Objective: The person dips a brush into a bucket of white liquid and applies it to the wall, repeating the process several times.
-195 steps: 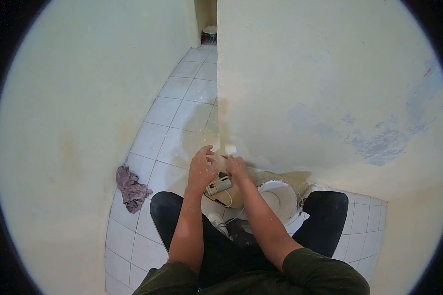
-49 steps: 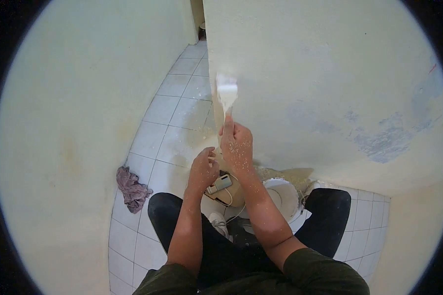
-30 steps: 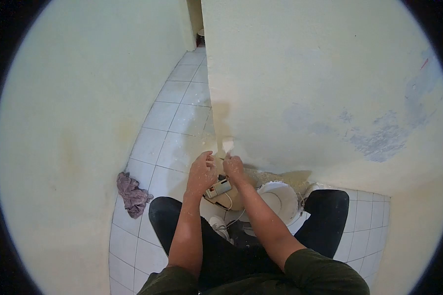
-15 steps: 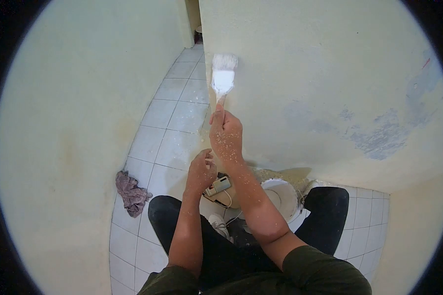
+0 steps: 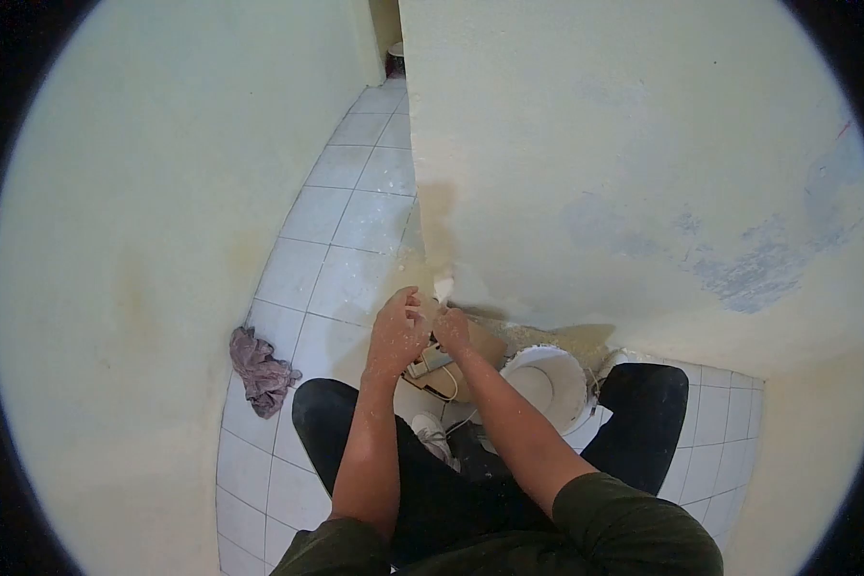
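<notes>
Low by the near corner of the right-hand wall, my right hand (image 5: 451, 329) is closed around the handle of a paintbrush (image 5: 443, 288). Part of the white brush shows above my fingers; its bristles are hard to make out. Beside it on the left is my left hand (image 5: 399, 331), with loosely bent fingers, some apart, and nothing visible in them. White specks cover both hands. A white bucket (image 5: 574, 376) with pale contents stands on the floor to the right of my right forearm.
A cardboard box (image 5: 483, 348) with a pale device (image 5: 430, 362) and cable sits below my hands. On the white-tiled floor (image 5: 341, 278) at left lies a crumpled rag (image 5: 262, 372). Walls flank me; the right-hand wall (image 5: 566, 115) has grey-blue patches.
My right hand has brought the paintbrush down along the wall's edge, from high up to near the floor beside my left hand. My left hand has barely moved. The view has shifted slightly.
</notes>
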